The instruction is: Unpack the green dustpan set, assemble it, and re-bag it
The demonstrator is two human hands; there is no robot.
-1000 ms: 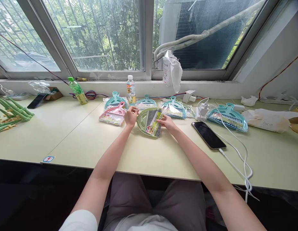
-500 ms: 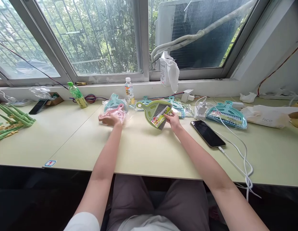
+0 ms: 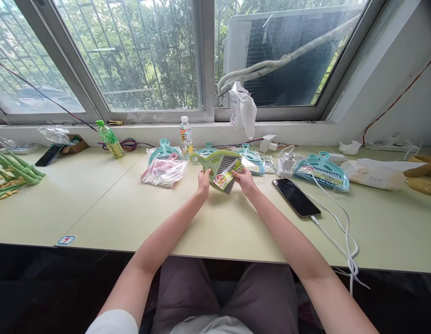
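Note:
A green dustpan (image 3: 210, 162) with a grey-bristled brush (image 3: 226, 165) set in it is held up above the table between my two hands. A bright yellow-green label (image 3: 228, 174) lies across the bristles. My left hand (image 3: 203, 182) is closed on the dustpan's lower left edge. My right hand (image 3: 245, 180) pinches the set at its right side, by the label. To the left, a pink dustpan set in clear plastic wrap (image 3: 164, 171) lies on the table. A teal dustpan set (image 3: 165, 149) sits just behind it.
More wrapped teal sets (image 3: 321, 169) lie along the back and right. A smartphone (image 3: 296, 197) with a white cable (image 3: 335, 240) is right of my hands. A clear bottle (image 3: 186, 137) and a green-capped bottle (image 3: 110, 139) stand near the windowsill. Green stalks (image 3: 19, 167) lie far left.
My left hand has let go of the wrapped pink set and moved right to take hold of the green dustpan. My right hand still holds it, slightly lower and further left.

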